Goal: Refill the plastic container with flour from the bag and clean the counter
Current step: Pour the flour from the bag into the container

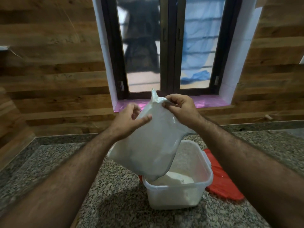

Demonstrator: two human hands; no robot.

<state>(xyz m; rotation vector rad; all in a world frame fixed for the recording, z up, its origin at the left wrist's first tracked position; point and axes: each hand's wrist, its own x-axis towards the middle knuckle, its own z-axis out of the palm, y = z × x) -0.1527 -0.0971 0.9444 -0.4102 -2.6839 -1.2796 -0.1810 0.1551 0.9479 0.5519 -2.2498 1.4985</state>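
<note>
The translucent white plastic flour bag (153, 142), pinched by both hands (left (128, 119), right (179, 109)), tips its lower corner into the clear square plastic container (195, 191) on the speckled granite desk (115, 203). Pouring is underway; next, probably lift the bag's raised end higher.

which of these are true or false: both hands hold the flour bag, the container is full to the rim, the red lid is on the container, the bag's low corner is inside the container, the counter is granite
1. Both hands hold the flour bag. True: the left hand and right hand grip the flour bag near its top.
2. The container is full to the rim. False: the plastic container holds only a low heap of flour.
3. The red lid is on the container. False: the red lid lies on the counter behind and to the right of it.
4. The bag's low corner is inside the container. True.
5. The counter is speckled granite. True: granite counter.
</note>
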